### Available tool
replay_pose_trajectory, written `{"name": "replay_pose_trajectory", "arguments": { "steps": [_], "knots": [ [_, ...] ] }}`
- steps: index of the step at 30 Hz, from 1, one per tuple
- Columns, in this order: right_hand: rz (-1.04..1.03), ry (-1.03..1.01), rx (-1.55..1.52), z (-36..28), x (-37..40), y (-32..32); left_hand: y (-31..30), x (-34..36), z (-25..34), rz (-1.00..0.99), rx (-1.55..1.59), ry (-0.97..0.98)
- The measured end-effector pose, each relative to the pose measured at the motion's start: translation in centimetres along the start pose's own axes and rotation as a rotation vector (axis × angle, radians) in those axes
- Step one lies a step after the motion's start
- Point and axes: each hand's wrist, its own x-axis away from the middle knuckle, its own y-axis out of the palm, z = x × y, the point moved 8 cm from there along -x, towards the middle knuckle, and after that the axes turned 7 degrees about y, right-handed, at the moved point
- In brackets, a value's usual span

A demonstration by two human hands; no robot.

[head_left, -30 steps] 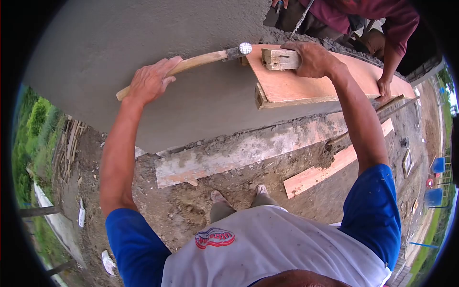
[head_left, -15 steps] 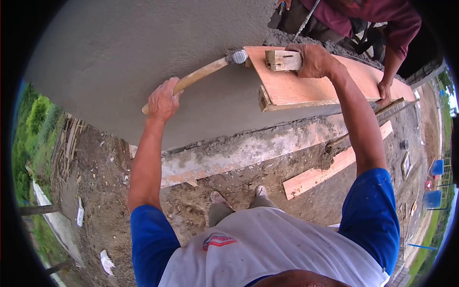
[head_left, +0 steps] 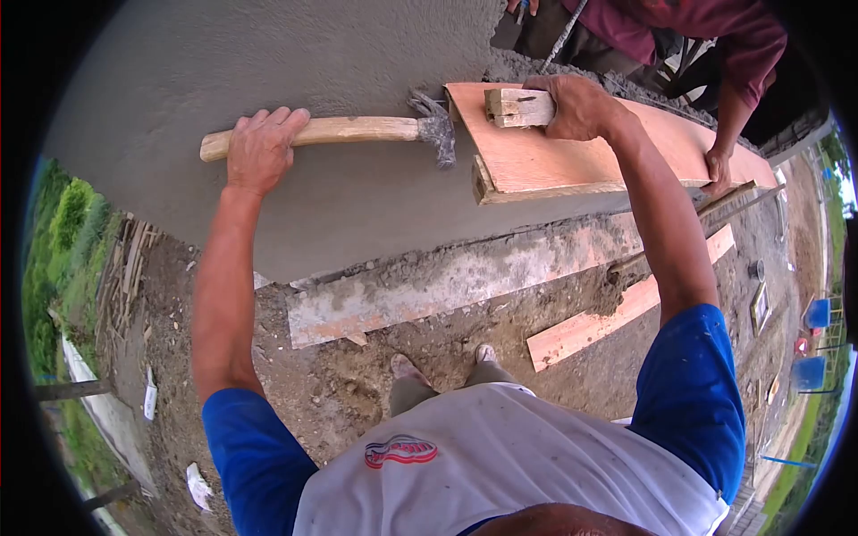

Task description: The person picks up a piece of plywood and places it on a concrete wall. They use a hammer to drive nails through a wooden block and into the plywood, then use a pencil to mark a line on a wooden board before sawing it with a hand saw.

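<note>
1. At the left end of an orange board [head_left: 572, 156] that lies along a grey cement surface [head_left: 295, 54], the person's right hand [head_left: 576, 105] is clamped on a small wood block [head_left: 517, 107]. It presses the block flat against the board's upper left corner.
2. The left hand [head_left: 259, 143] is closed round the far end of a wooden-handled hammer [head_left: 357, 130]. The handle lies level across the cement, and the steel head hangs just left of the board's end, apart from the block.
3. The two hands are well apart, one on each tool.
4. At the board's far right end, another person's hand [head_left: 715, 165], in a dark red sleeve, rests on the board.
5. Below, the person's feet [head_left: 407, 368] stand on bare earth. A cement-streaked plank [head_left: 429, 295] and a shorter orange plank [head_left: 581, 330] lie nearby.
6. Judged from this, the step in hand is fixing the block to the board's end, with the hammer between blows.
7. A next blow would call for a steady block, fingers clear of the head, and a square hit on the fastener. No nail can be made out here.
</note>
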Motion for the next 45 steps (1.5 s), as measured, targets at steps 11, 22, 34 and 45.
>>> {"name": "replay_pose_trajectory", "arguments": {
  "steps": [11, 22, 34, 45],
  "knots": [
    [0.271, -0.005, 0.269, -2.3, 3.3, -3.0, 0.1, 2.2, 3.1, -0.221, -0.049, -0.243],
    [-0.428, 0.162, -0.338, -4.2, 20.8, 15.5, 0.0, 3.2, 5.7, -0.465, 0.047, -0.5],
    [0.377, 0.181, -0.613, 1.8, 6.6, 20.3, -0.4, 5.6, 2.0, -0.572, 0.112, -0.436],
    [0.519, -0.04, 0.082, 1.4, 1.1, 24.2, 0.0, 8.1, 6.7, -0.665, 0.142, -0.735]
  ]
}}
